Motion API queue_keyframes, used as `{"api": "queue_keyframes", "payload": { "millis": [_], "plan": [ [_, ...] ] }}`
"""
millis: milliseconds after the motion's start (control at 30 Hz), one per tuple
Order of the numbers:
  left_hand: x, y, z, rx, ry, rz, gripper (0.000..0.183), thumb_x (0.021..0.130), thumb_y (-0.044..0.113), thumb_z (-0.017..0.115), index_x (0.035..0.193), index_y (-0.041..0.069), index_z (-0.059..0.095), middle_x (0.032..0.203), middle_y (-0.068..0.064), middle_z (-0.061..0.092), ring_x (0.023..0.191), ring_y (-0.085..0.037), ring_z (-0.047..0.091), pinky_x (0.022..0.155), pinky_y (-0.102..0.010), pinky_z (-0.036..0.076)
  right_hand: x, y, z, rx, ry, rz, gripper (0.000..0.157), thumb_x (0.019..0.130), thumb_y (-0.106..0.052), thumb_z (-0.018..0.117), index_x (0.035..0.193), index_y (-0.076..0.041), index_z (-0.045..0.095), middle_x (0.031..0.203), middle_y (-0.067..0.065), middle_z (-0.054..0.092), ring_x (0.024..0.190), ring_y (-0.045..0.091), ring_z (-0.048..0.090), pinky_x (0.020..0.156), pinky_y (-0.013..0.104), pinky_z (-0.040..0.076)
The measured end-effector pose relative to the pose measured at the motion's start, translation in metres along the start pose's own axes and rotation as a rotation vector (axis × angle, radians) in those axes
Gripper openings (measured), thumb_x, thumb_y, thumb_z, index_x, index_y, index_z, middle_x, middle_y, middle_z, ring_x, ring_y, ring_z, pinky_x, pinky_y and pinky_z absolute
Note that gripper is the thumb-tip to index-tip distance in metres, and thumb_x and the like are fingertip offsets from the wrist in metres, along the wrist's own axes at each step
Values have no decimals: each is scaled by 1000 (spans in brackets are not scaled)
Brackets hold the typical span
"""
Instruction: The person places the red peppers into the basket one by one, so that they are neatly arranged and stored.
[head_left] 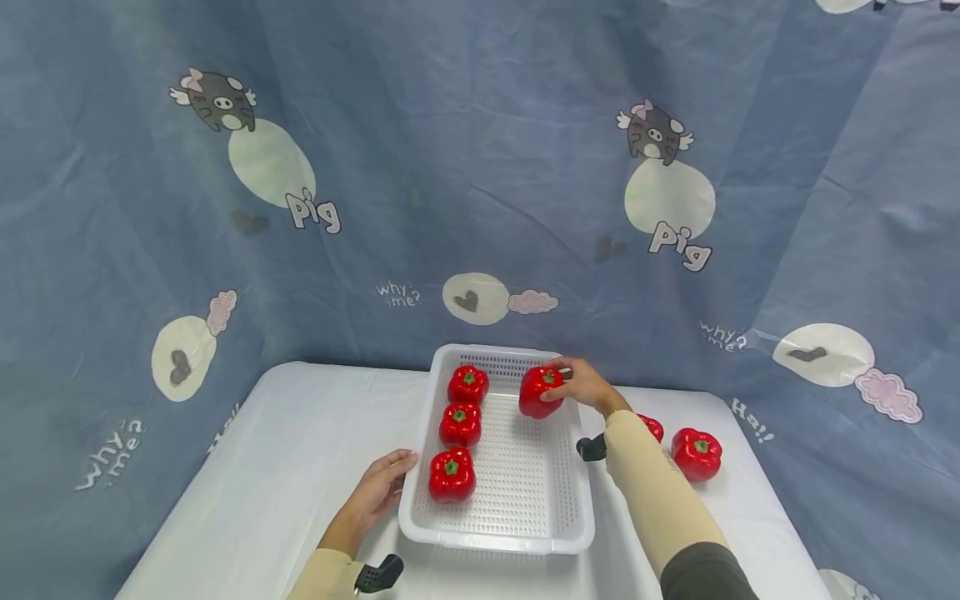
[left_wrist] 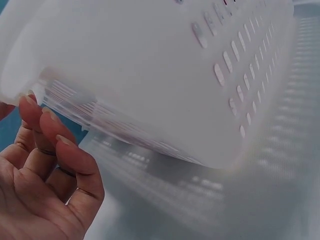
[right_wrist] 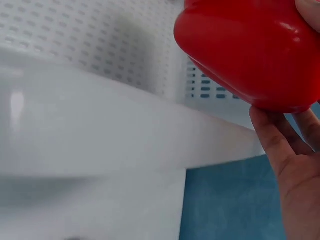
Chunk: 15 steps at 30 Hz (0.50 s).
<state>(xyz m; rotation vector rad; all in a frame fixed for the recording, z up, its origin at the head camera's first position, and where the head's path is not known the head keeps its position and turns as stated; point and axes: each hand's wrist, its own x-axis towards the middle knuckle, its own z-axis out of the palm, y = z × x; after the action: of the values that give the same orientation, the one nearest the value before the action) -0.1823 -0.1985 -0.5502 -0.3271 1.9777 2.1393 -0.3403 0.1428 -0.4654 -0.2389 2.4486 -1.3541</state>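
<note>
My right hand [head_left: 585, 385] grips a red bell pepper [head_left: 537, 393] over the far right part of a white plastic basket [head_left: 497, 546]. In the right wrist view, the fingers support this bell pepper [right_wrist: 250, 55] from beneath, and the thumb shows at its upper side. My left hand [head_left: 378, 492] holds the basket's left rim; the left wrist view has its curled fingers [left_wrist: 82, 167] tucked against the rim's underside. Along the basket's left side stand three red bell peppers in a row: far [head_left: 468, 385], middle [head_left: 460, 426] and near [head_left: 452, 476].
On the white table [head_left: 300, 450], right of the basket, lies a red bell pepper [head_left: 696, 455]. Another bell pepper [head_left: 651, 427] is partly hidden by the right sleeve. A blue printed curtain [head_left: 465, 183] hangs behind the table. Black wrist cameras [head_left: 381, 575] protrude beside both wrists.
</note>
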Motion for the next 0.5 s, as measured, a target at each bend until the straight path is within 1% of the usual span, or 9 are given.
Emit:
{"api": "queue_keyframes", "payload": {
  "millis": [300,400,500],
  "plan": [
    [-1,0,-1,3,-5,7,37,95,30,60,115,-1,56,111,-11,64,98,-20,63,82,-35,56,8,0,14,6,44,9,67,74,-12,81,134,-6,52,134,18,49,123,38,46,93,46,51],
    [-1,0,-1,0,-6,10,38,95,30,60,116,-1,56,113,-12,64,99,-20,63,84,-36,56,11,-2,21,-9,69,20,65,75,-11,81,133,-7,53,133,17,50,123,38,47,94,48,50],
    [-1,-1,-1,-5,-3,6,38,95,29,60,116,-2,55,112,-12,64,97,-20,63,84,-36,56,14,-4,27,-39,73,32,64,74,-11,81,131,-8,53,132,16,51,122,37,48,93,48,50]
  ]
}}
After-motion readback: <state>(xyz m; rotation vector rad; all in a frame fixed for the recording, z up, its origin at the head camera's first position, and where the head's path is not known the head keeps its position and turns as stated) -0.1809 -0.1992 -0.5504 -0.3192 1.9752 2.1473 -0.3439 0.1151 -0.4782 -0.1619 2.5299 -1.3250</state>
